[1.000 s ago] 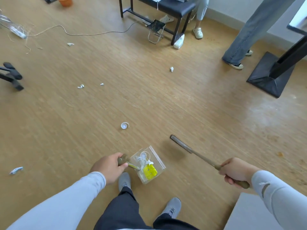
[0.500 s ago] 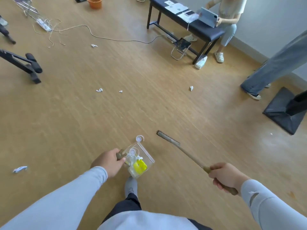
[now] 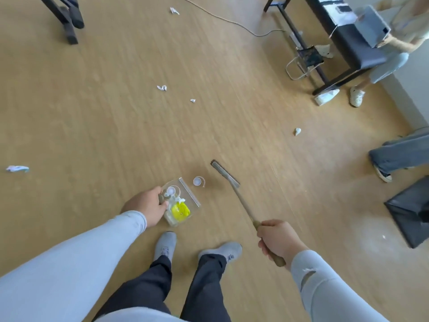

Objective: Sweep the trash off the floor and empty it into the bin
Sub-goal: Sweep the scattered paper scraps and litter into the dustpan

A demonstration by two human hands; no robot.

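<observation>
My left hand [image 3: 146, 205] grips the handle of a clear dustpan [image 3: 186, 206] low over the wooden floor; inside it lie a yellow item, a white cap and scraps. My right hand [image 3: 277, 239] holds the wooden handle of a small brush [image 3: 224, 173], whose head hangs just right of the pan's mouth. A white bottle cap with its ring [image 3: 198, 181] lies on the floor between pan and brush. Paper scraps lie farther off: one [image 3: 162, 87], a smaller one [image 3: 192, 100], one at right [image 3: 297, 131], one at far left [image 3: 17, 168], one at the top [image 3: 174, 10].
My two feet in grey shoes [image 3: 166, 244] stand just behind the pan. A black bench [image 3: 348, 40] with a seated person is at top right, a standing person's legs [image 3: 394, 154] at right, a black base plate [image 3: 411, 210] beside them, and a cable [image 3: 232, 20] crosses the floor.
The view has swung left and down. The dustpan and brush have closed in on the white cap, which now lies right at the pan's mouth with the brush head beside it.
</observation>
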